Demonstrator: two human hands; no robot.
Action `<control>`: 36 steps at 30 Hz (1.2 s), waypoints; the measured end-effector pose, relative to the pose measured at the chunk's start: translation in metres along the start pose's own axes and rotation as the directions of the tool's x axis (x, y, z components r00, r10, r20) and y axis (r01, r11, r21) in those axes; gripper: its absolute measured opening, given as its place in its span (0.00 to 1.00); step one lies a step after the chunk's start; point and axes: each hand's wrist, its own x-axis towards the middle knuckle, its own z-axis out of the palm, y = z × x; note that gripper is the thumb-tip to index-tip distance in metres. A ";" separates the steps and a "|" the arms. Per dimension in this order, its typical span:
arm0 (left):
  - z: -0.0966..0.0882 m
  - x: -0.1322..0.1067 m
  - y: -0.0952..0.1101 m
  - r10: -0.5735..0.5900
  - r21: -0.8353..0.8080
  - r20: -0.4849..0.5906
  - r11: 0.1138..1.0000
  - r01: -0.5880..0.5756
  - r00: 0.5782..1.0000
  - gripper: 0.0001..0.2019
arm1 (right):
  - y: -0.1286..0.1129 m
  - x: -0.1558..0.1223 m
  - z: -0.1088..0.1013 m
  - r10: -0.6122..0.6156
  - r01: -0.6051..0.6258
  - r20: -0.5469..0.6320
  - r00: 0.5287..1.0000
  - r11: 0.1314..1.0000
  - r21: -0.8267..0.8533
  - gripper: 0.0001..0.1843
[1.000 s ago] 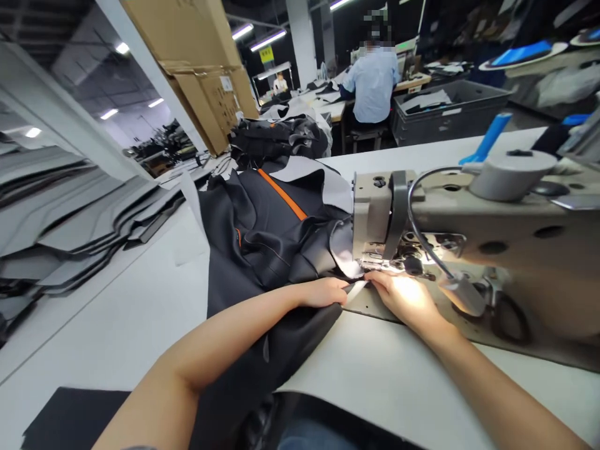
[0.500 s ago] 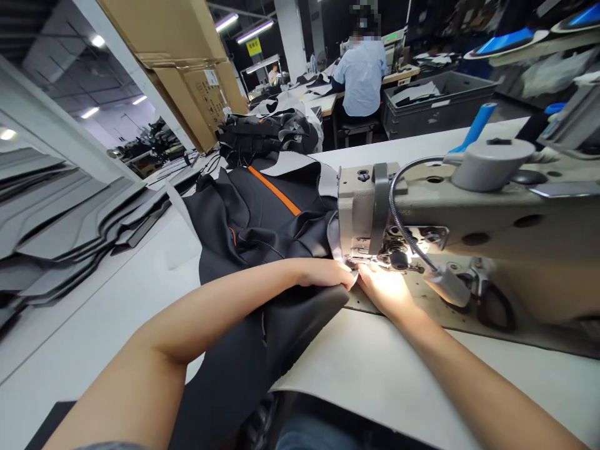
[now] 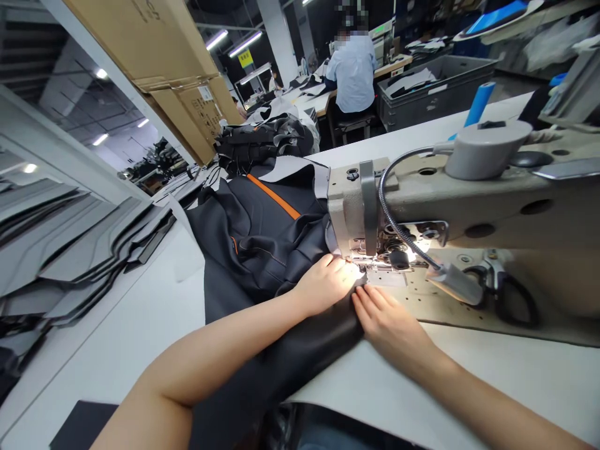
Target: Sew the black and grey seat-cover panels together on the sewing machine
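Head view, only one. Risks first: left hand (image 3: 323, 282) fingertips right at the presser foot and needle area of the sewing machine (image 3: 375, 219), so a finger catch likely if the fabric feeds while they sit that close. Black fabric (image 3: 262, 250) bunched in folds left of the needle; possible pucker or a stray layer dragged under the foot. Long stretch of it hanging off the near table edge toward the lap, weight likely to pull the seam line crooked. Glare from the gooseneck lamp (image 3: 452, 281) washing out the needle spot, exact contact hard to read.

Pose: left forearm crossing in from lower left, lying over the black fabric, hand palm down, fingers curled loosely, pressing the fabric against the machine bed; pinch or no pinch, cannot tell. Right hand (image 3: 391, 319) flat, palm down, fingers extended and together, resting on the fabric edge just in front of the needle plate, nothing gripped. Orange stripe (image 3: 274, 197) on the fabric lying behind the hands. Stacked grey panels (image 3: 70, 250) well apart at left. Another person (image 3: 352, 72) seated far back, facing away.
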 end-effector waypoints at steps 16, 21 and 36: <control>0.021 0.017 -0.003 0.000 -0.284 0.073 0.958 0.021 0.997 0.11 | -0.026 -0.006 0.005 0.089 -0.065 -0.127 0.988 0.981 0.182 0.21; 0.021 0.019 0.004 -0.019 -0.257 0.075 0.966 0.038 0.997 0.09 | -0.025 -0.006 0.008 0.079 -0.058 -0.114 0.990 0.983 0.176 0.22; 0.029 0.023 0.012 -0.080 -0.155 0.095 0.983 0.094 0.992 0.09 | -0.011 -0.009 0.017 0.009 -0.004 -0.047 0.999 0.994 0.107 0.25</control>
